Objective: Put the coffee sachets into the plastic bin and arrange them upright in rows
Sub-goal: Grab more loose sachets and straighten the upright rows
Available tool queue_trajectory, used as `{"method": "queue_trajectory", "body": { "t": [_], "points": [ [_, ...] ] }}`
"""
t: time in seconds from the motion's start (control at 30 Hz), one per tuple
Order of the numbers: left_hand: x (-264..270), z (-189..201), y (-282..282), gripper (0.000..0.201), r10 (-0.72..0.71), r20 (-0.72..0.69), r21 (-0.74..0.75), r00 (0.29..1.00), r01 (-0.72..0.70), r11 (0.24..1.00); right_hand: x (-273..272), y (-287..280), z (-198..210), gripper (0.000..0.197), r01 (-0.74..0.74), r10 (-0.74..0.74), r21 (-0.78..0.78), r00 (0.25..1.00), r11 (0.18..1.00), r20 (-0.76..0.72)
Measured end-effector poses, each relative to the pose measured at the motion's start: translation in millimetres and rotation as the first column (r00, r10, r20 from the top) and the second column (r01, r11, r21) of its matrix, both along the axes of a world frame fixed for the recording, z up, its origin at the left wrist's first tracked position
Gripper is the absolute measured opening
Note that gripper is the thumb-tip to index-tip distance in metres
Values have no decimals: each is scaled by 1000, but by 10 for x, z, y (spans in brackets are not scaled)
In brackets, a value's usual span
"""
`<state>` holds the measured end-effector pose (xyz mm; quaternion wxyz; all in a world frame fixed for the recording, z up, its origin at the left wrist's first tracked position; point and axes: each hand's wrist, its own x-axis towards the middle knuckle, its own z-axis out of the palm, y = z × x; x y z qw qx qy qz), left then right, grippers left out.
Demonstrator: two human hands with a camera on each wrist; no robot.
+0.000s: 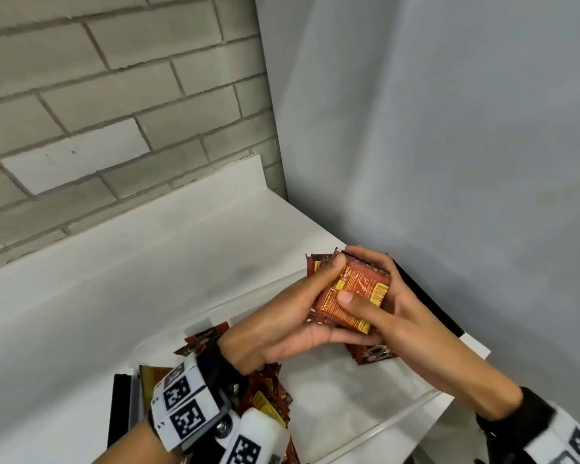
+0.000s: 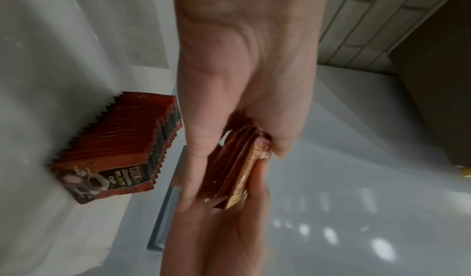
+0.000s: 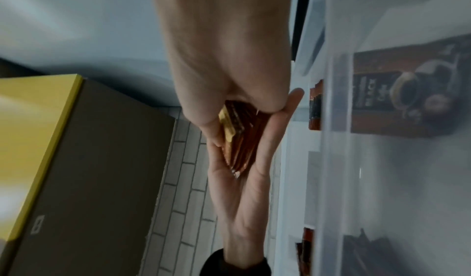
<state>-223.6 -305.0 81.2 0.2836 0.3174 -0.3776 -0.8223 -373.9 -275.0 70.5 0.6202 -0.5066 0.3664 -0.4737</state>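
Counter [image 1: 121,289] white, brick wall [image 1: 108,95] behind; both hands [image 1: 318,316] clasp sachet stack [image 1: 350,298] above clear bin [image 1: 392,420].

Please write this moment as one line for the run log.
left hand: holds sachet stack | right hand: holds same stack | stack: above clear plastic bin | bin: one upright row in place

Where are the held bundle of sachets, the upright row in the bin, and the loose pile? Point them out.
held bundle of sachets [image 1: 352,293], head view, orange back face.
upright row [image 2: 114,139], left wrist view, top edges.
loose pile [image 1: 268,403], head view, yellow-labelled sachet.
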Motion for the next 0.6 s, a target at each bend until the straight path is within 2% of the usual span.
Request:
{"method": "queue_trajectory", "body": {
  "t": [0.1, 0.13, 0.2, 0.3, 0.4, 0.6],
  "points": [
    [17, -17, -19, 46, 37, -13, -13, 999, -38, 999, -43, -49, -62, 57, 119, -166, -174, 943, 978, -287],
    [36, -35, -31, 45, 47, -11, -33, 999, -47, 998, -54, -56, -76, 62, 153, -218, -211, 917, 965, -334],
    [73, -53, -56, 43, 61, -6, -73, 998, -62, 995, -66, -68, -127, 70, 191, -280, -269, 894, 944, -348],
    [116, -77, -96, 37, 74, 13, -78, 997, -73, 994, -67, -65, -192, 57, 193, -335, -356, 855, 914, -396],
    [153, -120, -127, 42, 89, 31, -81, 996, -86, 993, -54, -60, -255, 46, 224, -364, -358, 845, 906, -392],
    [219, -121, -157, 38, 124, 102, -172, 987, -105, 979, -76, -78, -295, 47, 263, -384, -351, 859, 899, -339]
  ]
}}
